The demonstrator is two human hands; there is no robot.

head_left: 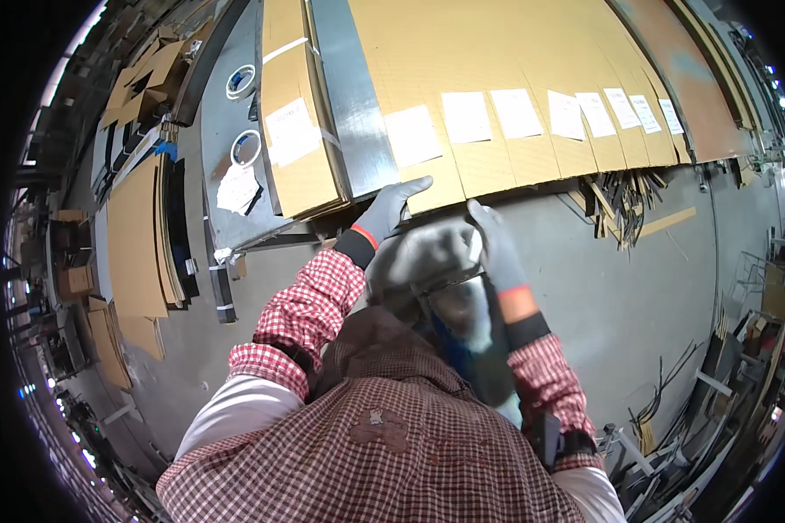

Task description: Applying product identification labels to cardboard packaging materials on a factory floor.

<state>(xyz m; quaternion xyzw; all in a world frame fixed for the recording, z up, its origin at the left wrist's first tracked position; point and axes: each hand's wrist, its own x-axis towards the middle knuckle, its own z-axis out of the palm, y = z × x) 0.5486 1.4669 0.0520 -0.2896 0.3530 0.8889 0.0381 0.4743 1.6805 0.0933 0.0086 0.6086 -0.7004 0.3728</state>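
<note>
Checked red-and-white shirt sleeves [305,314] fill the lower view, nearest the lens, with both grey-gloved hands raised in front of them; between the hands sits a grey, rounded, blurred object with a dark band [436,270], too smeared to name with confidence. Judging from this, the risk is a slip; the object hangs over the grey concrete floor [619,296] held only by glove fabric, and a loosened grip would drop it onto the loose dark offcuts [624,205] under the bench. The left hand [391,207] is stretched nearly flat, fingers long and open, its tips touching the lower edge of the brown corrugated cardboard sheets with white paper labels [497,96], so it carries little of the load; a snag on that edge could jerk the object sideways. The right hand [495,248] is curled narrowly around the object's right side, fingers wrapped on it; two white tape rolls [244,113] lie well apart on the grey bench.
</note>
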